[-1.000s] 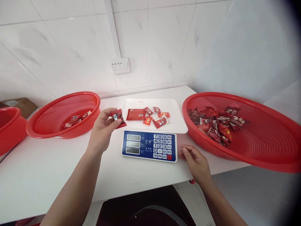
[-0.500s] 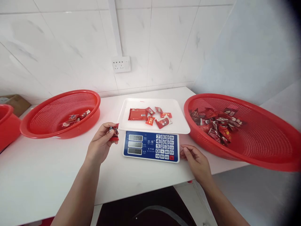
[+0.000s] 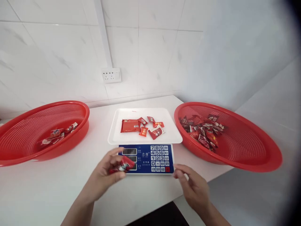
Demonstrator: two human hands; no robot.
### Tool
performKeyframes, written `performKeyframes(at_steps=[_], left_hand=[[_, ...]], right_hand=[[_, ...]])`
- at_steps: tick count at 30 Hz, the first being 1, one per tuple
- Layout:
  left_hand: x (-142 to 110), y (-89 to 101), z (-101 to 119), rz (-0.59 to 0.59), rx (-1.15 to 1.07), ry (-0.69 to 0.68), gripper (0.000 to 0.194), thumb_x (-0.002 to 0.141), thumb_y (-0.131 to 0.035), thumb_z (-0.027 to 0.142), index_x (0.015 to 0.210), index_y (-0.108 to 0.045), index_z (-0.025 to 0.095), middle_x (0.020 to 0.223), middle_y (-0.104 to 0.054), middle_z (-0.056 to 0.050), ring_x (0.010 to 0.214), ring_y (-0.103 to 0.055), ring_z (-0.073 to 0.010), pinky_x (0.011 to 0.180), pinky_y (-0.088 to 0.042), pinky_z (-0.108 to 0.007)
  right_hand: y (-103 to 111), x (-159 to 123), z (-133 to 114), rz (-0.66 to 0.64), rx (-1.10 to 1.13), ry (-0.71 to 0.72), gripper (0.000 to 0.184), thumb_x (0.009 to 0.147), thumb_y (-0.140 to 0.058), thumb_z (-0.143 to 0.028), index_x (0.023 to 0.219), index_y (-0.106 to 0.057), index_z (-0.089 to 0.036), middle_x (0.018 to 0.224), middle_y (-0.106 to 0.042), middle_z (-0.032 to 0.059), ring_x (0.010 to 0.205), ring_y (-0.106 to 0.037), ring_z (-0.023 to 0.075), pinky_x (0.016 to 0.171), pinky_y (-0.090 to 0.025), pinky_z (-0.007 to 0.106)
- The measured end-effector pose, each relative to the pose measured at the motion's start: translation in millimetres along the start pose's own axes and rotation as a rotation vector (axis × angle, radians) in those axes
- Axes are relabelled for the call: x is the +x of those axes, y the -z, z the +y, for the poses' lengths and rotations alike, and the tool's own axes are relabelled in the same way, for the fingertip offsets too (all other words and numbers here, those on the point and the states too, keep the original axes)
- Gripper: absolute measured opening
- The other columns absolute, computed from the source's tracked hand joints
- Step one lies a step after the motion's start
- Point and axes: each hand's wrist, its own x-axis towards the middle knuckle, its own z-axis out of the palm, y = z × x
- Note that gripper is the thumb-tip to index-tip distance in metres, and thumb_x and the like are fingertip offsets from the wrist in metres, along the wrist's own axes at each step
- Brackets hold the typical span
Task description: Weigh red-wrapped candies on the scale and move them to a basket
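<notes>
- White bench (image 3: 98,135), tiled wall (image 3: 70,50).
- Left hand (image 3: 100,177): fingers clamped on red packet (image 3: 127,163), likely light, slick; pinch mid-body.
- Right hand (image 3: 196,188): fingers together.

Single view, worn on the person's head, looking forward and steeply down from the near side of a smooth white table (image 3: 141,194). A blue-and-white rectangular electronic scale (image 3: 144,163) sits close, just below centre; a white marble-patterned tiled wall (image 3: 66,62) rises farther off, filling the top.
</notes>
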Motion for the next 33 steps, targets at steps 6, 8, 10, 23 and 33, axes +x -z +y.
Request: performKeyframes(at_steps=[6,8,10,23,33], left_hand=[[-4.7,-37.2,-0.2,-0.279,0.068,0.162,0.028,0.068,-0.071,0.029,0.082,-0.047,0.023,0.090,-0.062,0.002,0.082,-0.054,-0.0131,0.074,-0.041,-0.028],[-3.3,-39.8,-1.8,-0.237,0.097,0.146,0.027,0.067,-0.072,0.031,0.080,-0.050,0.022,0.087,-0.059,0.002,0.079,-0.052,-0.0127,0.073,-0.041,-0.027],[-1.8,-39.8,-3.7,-0.204,0.112,0.132,0.025,0.066,-0.072,0.032,0.079,-0.053,0.022,0.083,-0.058,0.002,0.077,-0.051,-0.0126,0.072,-0.041,-0.027],[1.3,-43.5,-6.2,-0.217,-0.183,0.128,0.023,0.072,-0.067,0.035,0.084,-0.056,0.018,0.074,-0.061,0.001,0.067,-0.053,-0.0099,0.066,-0.042,-0.026],[2.8,-35.2,-9.3,-0.132,0.227,0.074,0.027,0.081,-0.051,0.047,0.077,-0.053,0.020,0.074,-0.053,0.001,0.071,-0.047,-0.0119,0.068,-0.038,-0.026]], right_hand=[[-27.9,13.4,-54.4,-0.471,0.097,0.233,0.037,0.087,-0.045,-0.051,0.102,-0.061,-0.021,0.081,-0.066,0.0048,0.069,-0.059,0.0151,0.061,-0.047,0.025],[-34.3,14.3,-57.6,-0.484,0.089,0.162,0.033,0.089,-0.044,-0.048,0.083,-0.060,-0.020,0.072,-0.062,0.0028,0.062,-0.055,0.0130,0.056,-0.043,0.023],[-35.7,14.0,-56.2,-0.476,0.080,0.104,0.031,0.089,-0.045,-0.045,0.073,-0.054,-0.020,0.067,-0.058,0.0009,0.058,-0.051,0.0114,0.053,-0.040,0.022],[-29.2,22.4,-64.0,-0.551,0.495,-0.410,0.031,0.080,-0.054,-0.048,0.072,-0.047,-0.019,0.062,-0.049,-0.0030,0.057,-0.045,0.0097,0.054,-0.038,0.023],[28.9,60.3,-32.6,0.256,0.038,-0.149,0.025,0.075,-0.062,-0.043,0.082,-0.055,-0.020,0.072,-0.059,0.0013,0.063,-0.056,0.0142,0.058,-0.047,0.028]])
